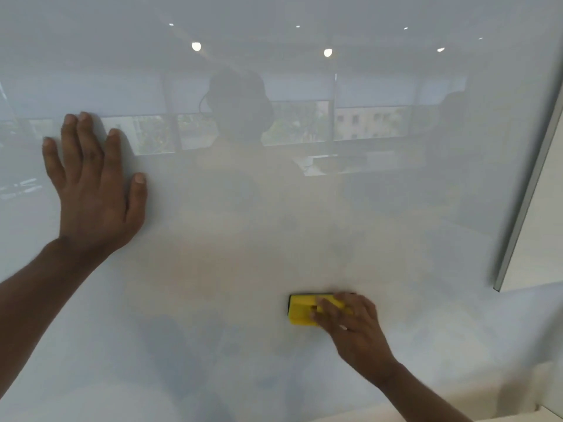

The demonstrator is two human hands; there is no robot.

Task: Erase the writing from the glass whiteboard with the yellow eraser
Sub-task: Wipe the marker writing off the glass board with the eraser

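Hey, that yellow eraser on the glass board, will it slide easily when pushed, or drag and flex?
The yellow block eraser probably slides easily: the glass whiteboard looks glossy and mirror-smooth. It likely stays stiff, since its edges look straight under the right hand. Seemingly light, as fingertips alone hold it.

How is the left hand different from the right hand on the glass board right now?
The left hand lies flat and open against the glass whiteboard, fingers spread and pointing up; the right hand grips the yellow eraser, fingers curled over it. The left hand holds nothing and sits higher; the right hand works low on the board. The left hand looks sharp, the right slightly blurred. Both reach the board's surface.
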